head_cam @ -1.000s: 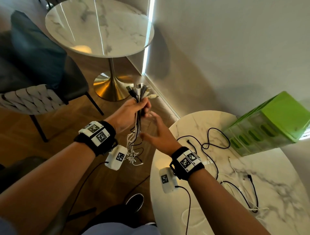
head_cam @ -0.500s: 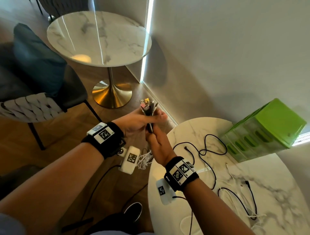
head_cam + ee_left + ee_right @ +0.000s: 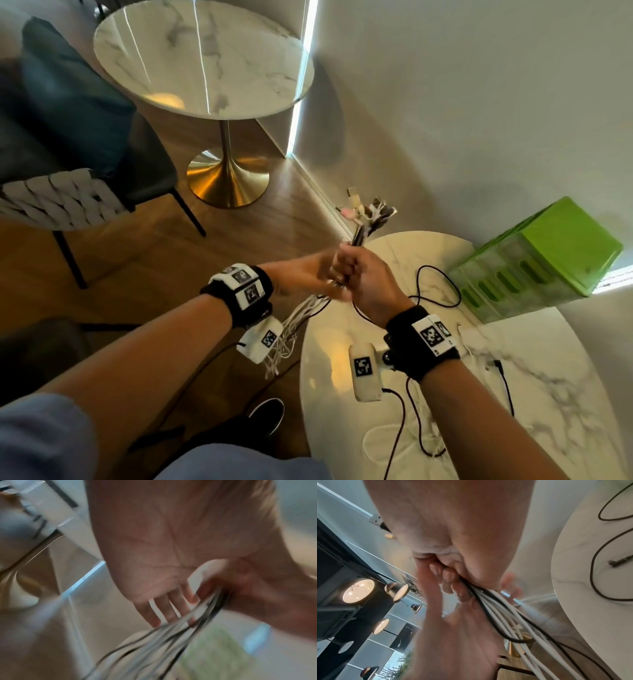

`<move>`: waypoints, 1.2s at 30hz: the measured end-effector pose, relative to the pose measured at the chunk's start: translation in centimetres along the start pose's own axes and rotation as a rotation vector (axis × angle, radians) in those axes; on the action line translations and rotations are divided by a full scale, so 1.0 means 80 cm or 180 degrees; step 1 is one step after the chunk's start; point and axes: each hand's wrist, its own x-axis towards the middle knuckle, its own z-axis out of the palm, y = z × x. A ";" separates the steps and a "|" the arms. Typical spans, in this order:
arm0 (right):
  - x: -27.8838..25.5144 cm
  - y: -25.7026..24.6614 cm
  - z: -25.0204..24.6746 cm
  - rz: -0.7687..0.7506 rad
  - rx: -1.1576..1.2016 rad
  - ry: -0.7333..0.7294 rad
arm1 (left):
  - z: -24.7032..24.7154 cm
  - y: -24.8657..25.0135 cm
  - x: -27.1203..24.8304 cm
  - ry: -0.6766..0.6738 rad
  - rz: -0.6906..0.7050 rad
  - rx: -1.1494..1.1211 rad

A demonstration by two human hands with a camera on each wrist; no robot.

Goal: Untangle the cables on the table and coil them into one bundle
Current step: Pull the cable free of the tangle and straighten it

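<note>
My right hand grips a bundle of white and black cables just off the near table's left edge, with the plug ends sticking up past the fist. The right wrist view shows its fingers curled round the cables. My left hand is close beside it on the left. Its fingers are straight and spread, and the blurred cables run across their tips. The loose tails hang below both hands. A black cable and other black and white cables lie on the marble table.
A green slotted box stands at the table's far edge against the wall. A second round marble table on a brass foot and a dark chair are to the left. My shoe is on the wooden floor.
The bundle has passed from my left hand's grip into my right hand's fist. My left hand has opened. Both hands have moved right, toward the table's edge.
</note>
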 end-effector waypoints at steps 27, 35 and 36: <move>-0.053 0.030 -0.058 -0.0234 0.0734 0.0495 | 0.027 0.016 0.038 -0.0611 -0.0375 -0.0209; -0.104 0.051 -0.091 -0.0243 0.0556 0.0078 | 0.080 0.074 0.074 -0.0924 0.0199 -0.0073; -0.111 0.054 -0.094 -0.0252 0.0478 0.0070 | 0.089 0.079 0.077 -0.0982 0.0158 0.0171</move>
